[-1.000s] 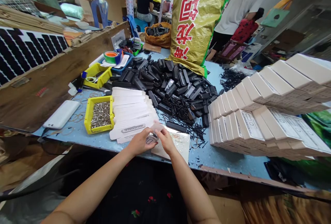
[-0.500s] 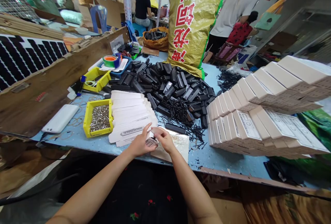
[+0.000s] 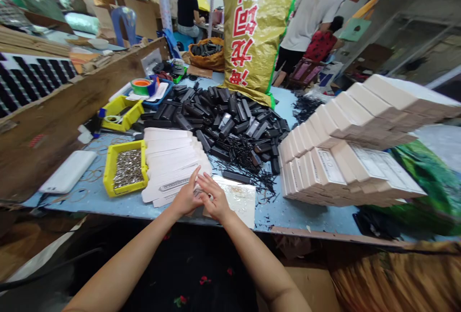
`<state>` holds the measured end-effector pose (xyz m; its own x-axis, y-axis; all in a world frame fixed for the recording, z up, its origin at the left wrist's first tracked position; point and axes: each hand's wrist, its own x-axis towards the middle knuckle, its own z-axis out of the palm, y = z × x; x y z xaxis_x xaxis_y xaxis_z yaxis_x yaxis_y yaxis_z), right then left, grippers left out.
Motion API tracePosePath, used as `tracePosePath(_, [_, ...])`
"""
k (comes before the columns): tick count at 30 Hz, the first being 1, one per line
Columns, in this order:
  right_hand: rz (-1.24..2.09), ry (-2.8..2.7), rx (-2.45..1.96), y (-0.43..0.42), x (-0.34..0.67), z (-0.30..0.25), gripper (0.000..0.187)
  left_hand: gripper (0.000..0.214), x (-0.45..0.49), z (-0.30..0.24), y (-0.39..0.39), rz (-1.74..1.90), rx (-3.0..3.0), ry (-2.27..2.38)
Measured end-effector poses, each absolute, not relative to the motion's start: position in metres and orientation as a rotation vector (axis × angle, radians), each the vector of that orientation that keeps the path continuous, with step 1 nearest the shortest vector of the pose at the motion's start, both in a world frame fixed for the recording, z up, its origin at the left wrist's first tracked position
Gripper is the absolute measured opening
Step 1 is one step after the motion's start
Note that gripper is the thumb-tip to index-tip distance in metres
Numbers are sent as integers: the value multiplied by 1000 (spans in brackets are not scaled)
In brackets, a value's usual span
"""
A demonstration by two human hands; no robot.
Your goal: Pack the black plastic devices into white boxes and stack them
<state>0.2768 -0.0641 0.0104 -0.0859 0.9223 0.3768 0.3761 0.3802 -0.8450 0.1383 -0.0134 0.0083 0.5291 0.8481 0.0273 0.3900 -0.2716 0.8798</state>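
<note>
My left hand [image 3: 185, 198] and my right hand [image 3: 213, 202] meet at the front edge of the blue table [image 3: 288, 213]. Their fingers press together around a small white carton [image 3: 199, 192], which is mostly hidden between them. My left index finger points up and away. Just behind the hands lies a fanned stack of flat white cartons [image 3: 169, 156]. A shiny sheet [image 3: 239, 199] lies under and to the right of my right hand. A yellow tray of small metal parts [image 3: 126, 169] stands left of the stack.
A pile of black plastic parts [image 3: 223, 117] and thin black pins [image 3: 252, 161] fills the table's middle. Rows of folded white boxes [image 3: 342, 158] stand at the right. A white slab [image 3: 68, 171] lies at the left, a gold sack [image 3: 252, 29] at the back, people behind.
The hands have closed tighter over the small carton, which showed more plainly before. The view has swung a little to the right.
</note>
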Motion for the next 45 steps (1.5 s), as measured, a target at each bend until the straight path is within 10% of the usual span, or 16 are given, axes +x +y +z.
tracePosePath(6, [820,-1645,-1435,-108,283,27,120,71,142,24,-37,772,1712,1093])
tracePosePath(19, [496,-1727,-1637,-193,394,129,75,57,161,69,-74,656,1956,609])
tracePosePath(26, [-511,-538,-1829,-268,633,219,68,46,166,47,-51,675,1858,868])
tracePosePath(36, [199,-541,-2055,-234,734,194,45,41,440,143,-54,656,2585,-33])
tracePosePath(45, [235,-601,-1874,-232,747,162,42,31,477,127,-55,718,2647,-218])
